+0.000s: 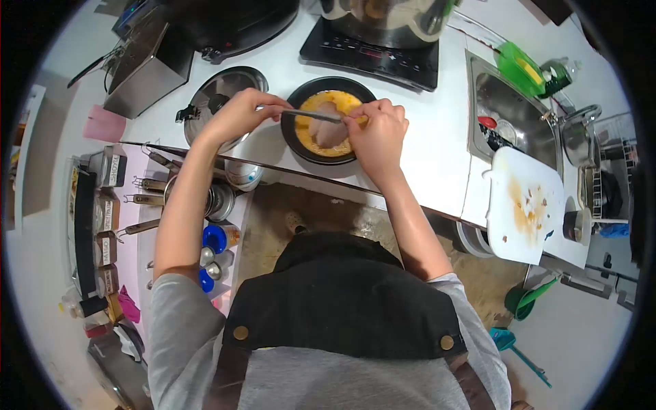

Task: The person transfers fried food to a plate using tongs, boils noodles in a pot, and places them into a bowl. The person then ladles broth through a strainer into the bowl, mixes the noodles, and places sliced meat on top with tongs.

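Observation:
A black bowl (292, 140) on the white counter holds a yellow, egg-like liquid (307, 126). In the liquid lies a pale, flat piece of raw meat (328, 134), perhaps chicken. A slim grey metal utensil (311, 115) stretches across above the bowl; its exact kind is unclear. My left hand (247, 115) pinches its left end beside the bowl's rim. Over the bowl's right side, my right hand (377, 131) has its fingers closed at the other end of the utensil, hiding that tip.
Behind the bowl, a large steel pot (383, 24) stands on a black induction cooker (369, 58). A glass lid (225, 85) lies left of the bowl. To the right are a sink (506, 102) and a stained white cutting board (523, 205). Ladles (147, 199) hang below the counter's left edge.

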A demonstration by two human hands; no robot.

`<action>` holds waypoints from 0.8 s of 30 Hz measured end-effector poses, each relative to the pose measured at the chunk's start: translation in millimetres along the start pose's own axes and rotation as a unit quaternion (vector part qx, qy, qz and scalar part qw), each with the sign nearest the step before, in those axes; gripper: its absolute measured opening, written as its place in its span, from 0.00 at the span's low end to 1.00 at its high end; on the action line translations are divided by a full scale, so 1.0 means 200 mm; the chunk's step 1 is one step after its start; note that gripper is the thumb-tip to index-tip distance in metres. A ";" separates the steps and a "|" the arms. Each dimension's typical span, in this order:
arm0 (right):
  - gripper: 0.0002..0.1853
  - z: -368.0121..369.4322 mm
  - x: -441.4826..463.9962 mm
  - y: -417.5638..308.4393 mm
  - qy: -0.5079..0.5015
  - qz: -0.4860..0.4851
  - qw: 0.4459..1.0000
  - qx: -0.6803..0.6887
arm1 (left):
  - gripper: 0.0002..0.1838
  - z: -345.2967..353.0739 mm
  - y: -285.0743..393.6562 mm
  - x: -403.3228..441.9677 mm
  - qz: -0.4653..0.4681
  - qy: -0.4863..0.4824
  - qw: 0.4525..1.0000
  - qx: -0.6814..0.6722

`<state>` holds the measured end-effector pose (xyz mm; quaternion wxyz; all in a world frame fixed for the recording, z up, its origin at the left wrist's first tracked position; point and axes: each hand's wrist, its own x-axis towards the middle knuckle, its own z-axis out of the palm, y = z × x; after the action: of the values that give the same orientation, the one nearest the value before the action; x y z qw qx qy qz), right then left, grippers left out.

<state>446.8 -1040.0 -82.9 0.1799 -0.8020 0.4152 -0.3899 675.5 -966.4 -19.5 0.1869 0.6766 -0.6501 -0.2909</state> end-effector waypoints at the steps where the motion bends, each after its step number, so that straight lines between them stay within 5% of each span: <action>1: 0.03 0.02 0.00 0.00 -0.004 0.012 1.000 -0.013 | 0.12 0.01 -0.05 0.04 0.003 -0.002 1.000 -0.012; 9: 0.04 0.08 0.01 -0.01 0.016 0.043 0.995 -0.087 | 0.11 -0.13 0.05 0.18 0.059 -0.004 0.985 0.160; 12: 0.05 0.09 0.01 -0.01 0.023 0.038 0.993 -0.106 | 0.11 -0.21 0.17 0.16 0.009 -0.014 0.980 0.200; 18: 0.07 0.05 0.01 -0.02 0.075 0.028 0.992 -0.097 | 0.12 -0.15 0.07 -0.10 0.045 0.175 0.970 0.162; 24: 0.08 0.01 0.00 0.03 0.137 0.035 0.990 -0.010 | 0.17 0.47 -0.17 -0.52 -0.012 0.345 0.939 -0.007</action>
<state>444.8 -1044.3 -86.8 0.1269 -0.7277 0.4678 -0.4853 643.3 -848.7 -96.8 0.4009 0.7416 -0.5358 -0.0468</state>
